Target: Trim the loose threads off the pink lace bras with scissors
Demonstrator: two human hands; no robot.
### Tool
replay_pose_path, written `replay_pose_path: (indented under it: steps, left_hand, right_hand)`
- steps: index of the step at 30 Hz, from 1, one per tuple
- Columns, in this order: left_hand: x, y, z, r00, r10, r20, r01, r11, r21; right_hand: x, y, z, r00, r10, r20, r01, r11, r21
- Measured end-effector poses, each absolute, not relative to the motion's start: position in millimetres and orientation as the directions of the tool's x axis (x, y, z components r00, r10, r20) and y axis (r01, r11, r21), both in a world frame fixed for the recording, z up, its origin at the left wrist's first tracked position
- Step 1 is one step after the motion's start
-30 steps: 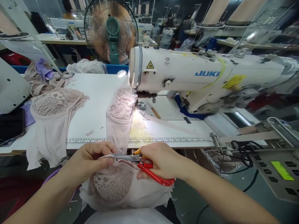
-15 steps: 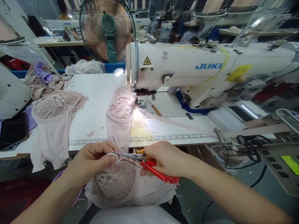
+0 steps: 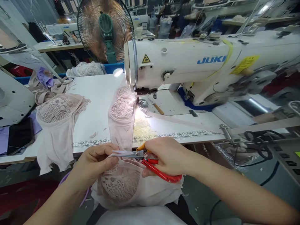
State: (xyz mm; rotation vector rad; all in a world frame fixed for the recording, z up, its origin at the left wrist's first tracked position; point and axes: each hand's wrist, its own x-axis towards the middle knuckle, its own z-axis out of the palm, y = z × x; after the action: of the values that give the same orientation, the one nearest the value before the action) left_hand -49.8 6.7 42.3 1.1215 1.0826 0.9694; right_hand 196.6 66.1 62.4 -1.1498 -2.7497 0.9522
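Lace bra piece (image 3: 122,184), lower middle of frame: looks light, soft, floppy, lace maybe snaggy, best pinched by edge. Left hand (image 3: 98,161) pinching top edge; right hand (image 3: 166,154) gripping red-handled scissors (image 3: 161,173), can't quite tell if closed on fabric. Second lace piece (image 3: 122,125) on desk (image 3: 96,86) crowds scissors; sewing machine (image 3: 180,59) hogs upper right.

Red-handled scissors (image 3: 153,168) with grey blades and an orange part; a pale pink bra (image 3: 120,184), its cup patterned in openwork lace; a white sewing machine (image 3: 180,64) with blue lettering (image 3: 211,59), a yellow label (image 3: 245,64) and a yellow-and-black triangle (image 3: 146,59); a white table (image 3: 97,93) with black ruler marks (image 3: 182,134); a green-hubbed fan (image 3: 105,23) with coppery blades; a black phone (image 3: 20,135)
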Motion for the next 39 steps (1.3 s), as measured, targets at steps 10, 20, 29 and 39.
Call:
replay_pose_path:
  steps: [10, 20, 29, 39]
  left_hand:
    - [-36.4, -2.6, 43.3, -0.055, 0.994, -0.092, -0.079, 0.087, 0.993]
    - [-33.7, -5.6, 24.9, -0.137, 0.982, -0.132, -0.192, 0.104, 0.976]
    - [-31.5, -4.9, 23.7, -0.153, 0.976, -0.157, -0.220, 0.122, 0.968]
    - [-27.4, -5.5, 23.7, -0.022, 0.989, -0.148, -0.326, 0.132, 0.936]
  right_hand:
    - [144.9, 39.8, 31.9, -0.623, 0.771, -0.135, -0.010, -0.181, -0.983]
    - [136.5, 37.7, 29.6, -0.576, 0.797, -0.181, -0.032, -0.243, -0.969]
    - [138.2, 36.3, 24.2, -0.535, 0.835, -0.126, 0.060, -0.112, -0.992]
    - [161.4, 54.9, 34.9, -0.687, 0.724, -0.062, 0.312, 0.216, -0.925]
